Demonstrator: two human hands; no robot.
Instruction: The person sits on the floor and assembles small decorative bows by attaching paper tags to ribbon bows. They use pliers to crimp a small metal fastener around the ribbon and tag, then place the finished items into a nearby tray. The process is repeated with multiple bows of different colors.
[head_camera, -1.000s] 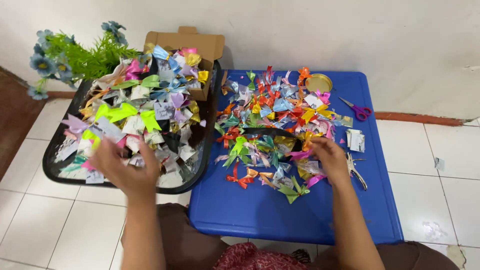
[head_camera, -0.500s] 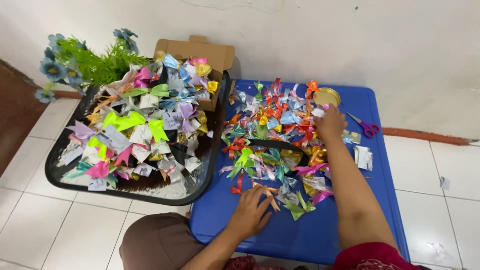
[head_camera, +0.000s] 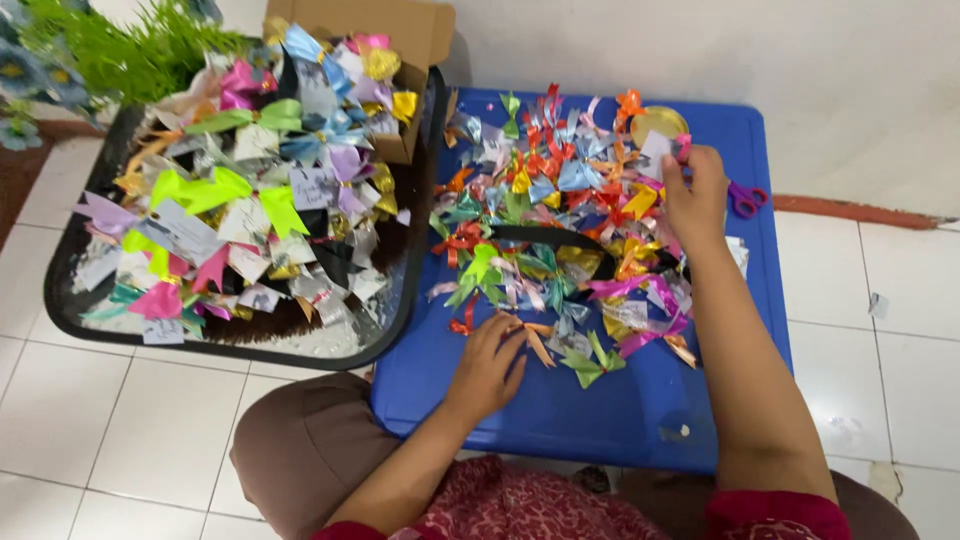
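A heap of small coloured ribbon bows (head_camera: 560, 210) covers the low blue table (head_camera: 640, 400). My left hand (head_camera: 487, 362) rests fingers-down at the near edge of the heap, touching an orange bow (head_camera: 535, 338). My right hand (head_camera: 693, 192) is stretched to the far side of the table and pinches a small white paper tag with a pink bit (head_camera: 668, 150), just beside a round gold lid (head_camera: 658, 124).
A black tray (head_camera: 240, 340) heaped with larger bows and paper tags sits on the tiled floor to the left, with a cardboard box (head_camera: 400, 40) at its far corner. Purple-handled scissors (head_camera: 745, 198) lie at the table's right edge. Artificial green plant with blue flowers (head_camera: 110, 55) far left.
My left hand left the tray and came down onto the near edge of the bows on the table. My right hand reached from the heap's near side to the far side and picked up a tag.
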